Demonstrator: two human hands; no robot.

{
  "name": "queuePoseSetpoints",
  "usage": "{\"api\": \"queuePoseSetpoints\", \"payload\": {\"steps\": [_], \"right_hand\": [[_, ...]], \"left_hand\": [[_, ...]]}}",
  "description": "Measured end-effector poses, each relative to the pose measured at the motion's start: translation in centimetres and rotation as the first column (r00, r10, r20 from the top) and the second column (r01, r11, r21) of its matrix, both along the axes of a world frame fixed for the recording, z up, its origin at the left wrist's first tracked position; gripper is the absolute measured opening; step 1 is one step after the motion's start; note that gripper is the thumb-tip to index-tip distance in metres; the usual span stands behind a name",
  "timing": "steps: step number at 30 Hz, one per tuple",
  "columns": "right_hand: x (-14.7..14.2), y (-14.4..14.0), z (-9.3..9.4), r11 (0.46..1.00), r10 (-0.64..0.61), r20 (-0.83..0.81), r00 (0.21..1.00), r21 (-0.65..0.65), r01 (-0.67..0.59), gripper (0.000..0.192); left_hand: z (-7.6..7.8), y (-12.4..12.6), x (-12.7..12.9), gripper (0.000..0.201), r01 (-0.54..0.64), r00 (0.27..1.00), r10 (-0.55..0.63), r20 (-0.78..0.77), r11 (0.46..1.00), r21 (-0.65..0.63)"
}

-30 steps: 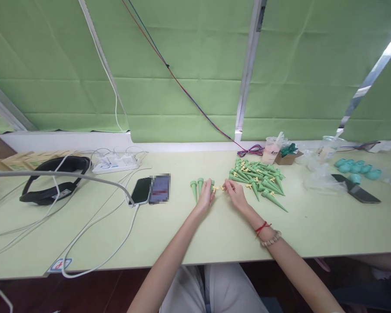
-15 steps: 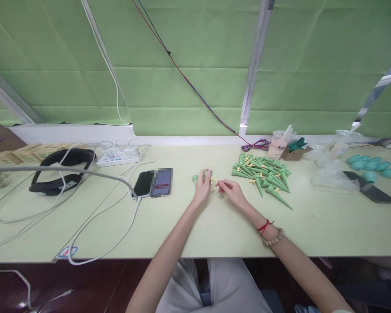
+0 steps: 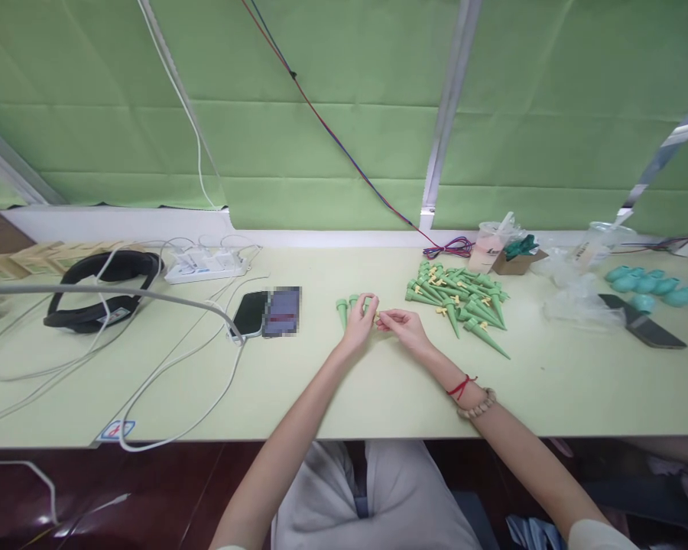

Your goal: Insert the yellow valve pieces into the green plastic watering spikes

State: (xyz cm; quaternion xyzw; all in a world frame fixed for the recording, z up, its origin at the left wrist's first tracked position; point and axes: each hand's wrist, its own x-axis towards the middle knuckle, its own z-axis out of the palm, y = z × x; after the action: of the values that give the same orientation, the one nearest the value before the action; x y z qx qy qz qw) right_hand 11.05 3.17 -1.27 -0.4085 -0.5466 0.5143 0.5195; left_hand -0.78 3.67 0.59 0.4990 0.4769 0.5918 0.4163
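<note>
My left hand (image 3: 358, 325) is closed round a green plastic spike, its fingers hiding most of it. From that spike a small yellow valve (image 3: 378, 315) sticks out to the right. My right hand (image 3: 404, 328) pinches this valve between thumb and fingertips, close beside the left hand. Just left of my left hand, a green spike (image 3: 342, 312) lies on the table with its wide end away from me; another green top shows behind the fingers. To the right of my right hand is a pile of green spikes (image 3: 459, 290), many with yellow valves.
Left of my hands lie a phone (image 3: 249, 314), a looped white cable, a power strip (image 3: 206, 266) and a black headband (image 3: 100, 290). Behind the pile stand a drink cup (image 3: 485, 248) and a small box (image 3: 516, 262). Teal bulbs (image 3: 647, 283) and a dark phone (image 3: 642, 322) lie far right.
My right fingertips have moved left, closing onto the yellow valve. My left hand has stayed about the same place. The whole view has shifted slightly.
</note>
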Motion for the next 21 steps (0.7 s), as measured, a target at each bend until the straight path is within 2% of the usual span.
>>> {"api": "queuePoseSetpoints", "payload": {"steps": [3, 8, 11, 15, 21], "right_hand": [[-0.1, -0.2, 0.0, 0.999, -0.022, 0.023, 0.999, 0.031, 0.021, 0.036], [0.0, -0.5, 0.4, 0.996, -0.032, 0.077, 0.997, 0.081, 0.026, 0.03], [0.1, -0.6, 0.8, 0.997, 0.008, 0.091, 0.996, 0.071, -0.015, 0.027], [0.2, -0.6, 1.2, 0.983, 0.18, 0.059, 0.982, -0.029, -0.179, 0.035], [1.0, -0.6, 1.7, 0.876, 0.438, -0.038, 0.898, -0.208, -0.436, 0.033]], "left_hand": [[-0.4, 0.1, 0.1, 0.018, 0.092, 0.996, -0.092, 0.005, 0.996, 0.022], [-0.8, 0.2, 0.1, 0.02, 0.111, 0.994, -0.112, 0.014, 0.993, 0.038], [-0.4, 0.1, -0.1, 0.02, 0.131, 0.991, -0.131, 0.0, 0.99, 0.043], [0.6, -0.3, -0.6, 0.021, 0.222, 0.974, -0.221, -0.047, 0.975, 0.01], [2.5, -0.9, -2.0, 0.023, 0.375, 0.91, -0.384, -0.158, 0.923, -0.08]]}}
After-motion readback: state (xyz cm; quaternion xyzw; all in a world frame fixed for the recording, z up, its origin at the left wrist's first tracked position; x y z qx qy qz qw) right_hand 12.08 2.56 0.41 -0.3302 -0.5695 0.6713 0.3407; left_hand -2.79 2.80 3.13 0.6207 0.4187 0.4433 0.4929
